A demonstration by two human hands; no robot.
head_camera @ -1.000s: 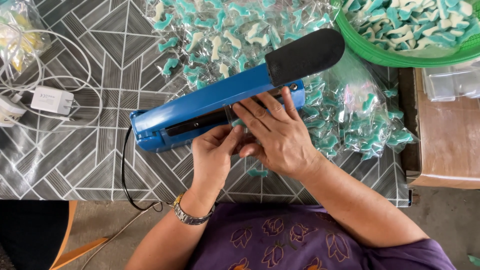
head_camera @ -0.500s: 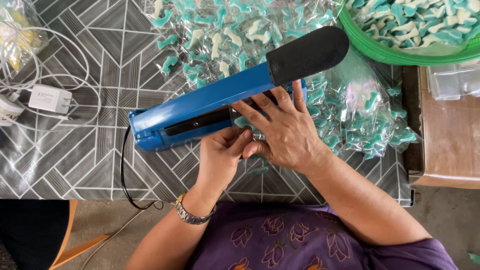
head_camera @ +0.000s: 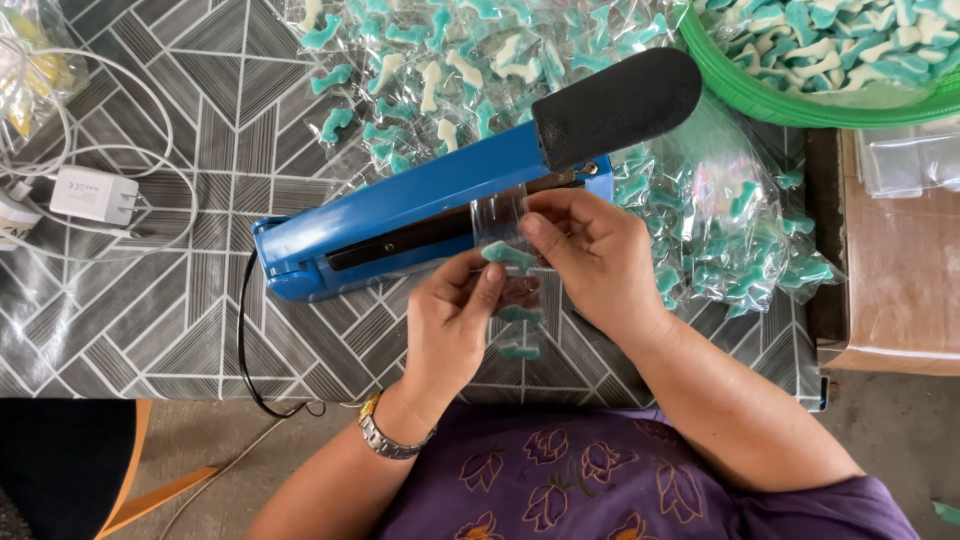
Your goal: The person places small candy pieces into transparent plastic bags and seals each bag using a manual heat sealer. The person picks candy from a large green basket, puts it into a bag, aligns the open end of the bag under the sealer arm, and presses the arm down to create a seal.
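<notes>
Hands (head_camera: 520, 280) pinched on clear candy bag (head_camera: 505, 255)

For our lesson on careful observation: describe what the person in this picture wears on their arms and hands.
Both hands are bare, with no gloves or rings that show. The left hand has a metal link wristwatch in silver and gold tones at the wrist. The right hand and its forearm carry nothing. The short sleeves belong to a purple top printed with flower outlines.

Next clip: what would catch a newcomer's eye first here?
The blue sealer with its black handle, lying slantwise across the patterned table. In front of it, the left hand and right hand hold a small clear bag of teal and white candies. Filled bags lie behind, right.
</notes>
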